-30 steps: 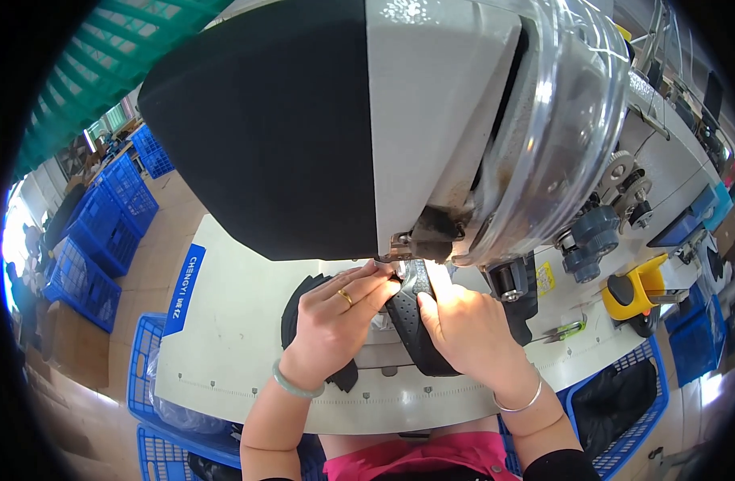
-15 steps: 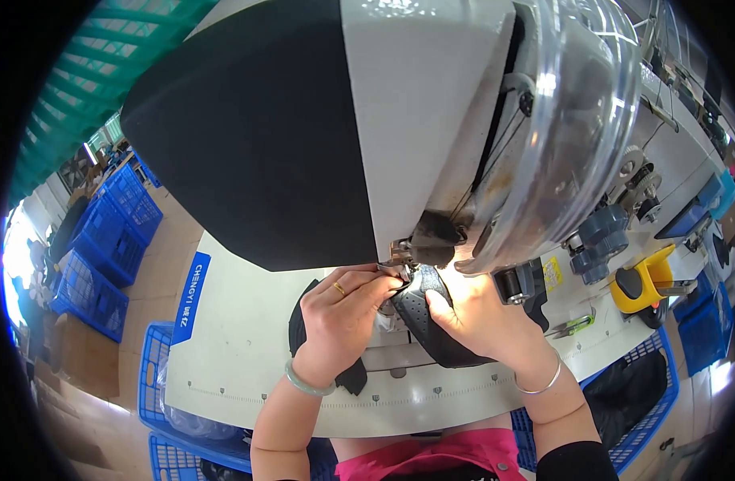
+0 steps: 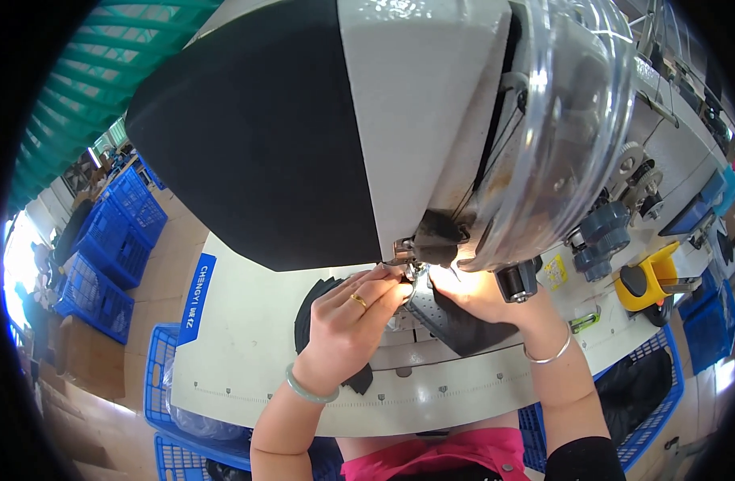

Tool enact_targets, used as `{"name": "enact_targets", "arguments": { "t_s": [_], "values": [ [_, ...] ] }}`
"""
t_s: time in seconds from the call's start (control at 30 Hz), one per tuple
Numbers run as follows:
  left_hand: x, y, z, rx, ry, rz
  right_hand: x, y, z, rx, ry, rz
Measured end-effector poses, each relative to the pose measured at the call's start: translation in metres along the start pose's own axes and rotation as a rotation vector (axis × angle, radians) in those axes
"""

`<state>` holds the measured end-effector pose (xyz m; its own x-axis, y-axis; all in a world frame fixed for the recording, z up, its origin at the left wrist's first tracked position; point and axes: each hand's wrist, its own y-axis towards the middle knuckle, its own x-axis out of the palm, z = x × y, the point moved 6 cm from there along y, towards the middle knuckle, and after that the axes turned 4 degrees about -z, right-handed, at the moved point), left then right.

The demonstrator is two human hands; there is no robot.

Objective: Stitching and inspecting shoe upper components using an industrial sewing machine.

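Black perforated piece (image 3: 468, 327) at the machine foot (image 3: 403, 252); left hand (image 3: 347, 315) pinched on its edge, right hand (image 3: 486, 298) on it, can't tell grip. Uneven pull could skew it.

Looks down from the wearer's head, through the left one of two side-by-side fisheye cameras. Faces steeply downward and forward, upright and unmirrored. Sits so close to the machine head (image 3: 327, 136) as to see mostly casing across the upper middle. Catches the left hand (image 3: 353, 313) and right hand (image 3: 484, 298) just below the machine head, near enough to tell fingers apart. Reaches below it to a pink garment (image 3: 440, 458), and left of it to distant blue crates (image 3: 115, 232). Bends the worktable (image 3: 231, 333) edge beneath it into a curve.
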<state>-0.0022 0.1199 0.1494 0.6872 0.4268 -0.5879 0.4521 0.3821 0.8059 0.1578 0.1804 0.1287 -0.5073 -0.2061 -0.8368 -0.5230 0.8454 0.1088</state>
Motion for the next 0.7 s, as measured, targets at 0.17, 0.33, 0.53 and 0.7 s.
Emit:
{"name": "enact_targets", "arguments": {
  "t_s": [0.17,0.33,0.53,0.7],
  "values": [
    [0.004,-0.001,0.002,0.008,0.07,-0.024,-0.005,0.004,-0.01,-0.256,-0.168,0.169],
    [0.001,0.0,0.005,0.019,0.067,0.021,-0.008,0.001,-0.018,-0.2,-0.238,0.218],
    [0.004,0.0,0.01,0.064,0.19,0.008,-0.004,0.009,-0.01,-0.154,-0.238,0.129],
    [0.005,0.001,0.013,0.092,0.245,0.002,-0.007,0.01,-0.018,-0.345,-0.289,0.278]
  ]
}}
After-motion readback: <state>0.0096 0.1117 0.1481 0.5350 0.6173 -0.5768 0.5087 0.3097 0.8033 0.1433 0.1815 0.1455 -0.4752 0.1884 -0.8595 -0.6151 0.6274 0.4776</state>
